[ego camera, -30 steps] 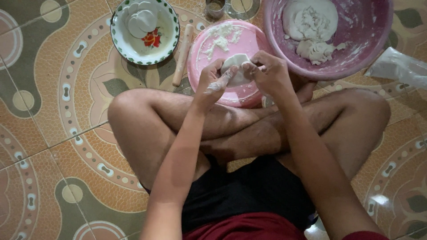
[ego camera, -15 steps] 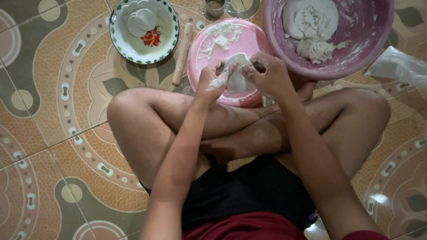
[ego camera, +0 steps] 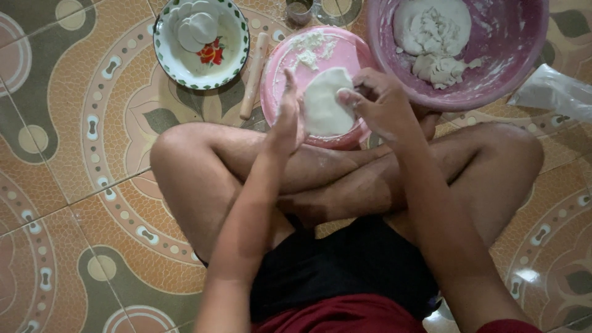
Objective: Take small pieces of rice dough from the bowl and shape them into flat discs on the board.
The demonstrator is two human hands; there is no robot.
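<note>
I sit cross-legged on a tiled floor. A flat white dough disc (ego camera: 325, 103) stands between my hands above a pink upturned bowl (ego camera: 290, 61) dusted with flour. My left hand (ego camera: 285, 120) is flat, palm against the disc's left side. My right hand (ego camera: 383, 105) pinches the disc's right edge with its fingertips. A big purple basin (ego camera: 512, 55) at the top right holds a mass of white dough (ego camera: 431, 28).
A white enamel plate (ego camera: 231, 61) with a green rim and red flower holds several finished dough discs (ego camera: 196, 24). A wooden rolling pin (ego camera: 254, 75) lies between plate and pink bowl. A small metal cup (ego camera: 300, 9) sits at the top edge. A clear plastic bag (ego camera: 555, 92) lies right.
The dough piece has gone from a small bunched lump between my fingertips to a wider flat disc. My left hand has opened flat against it.
</note>
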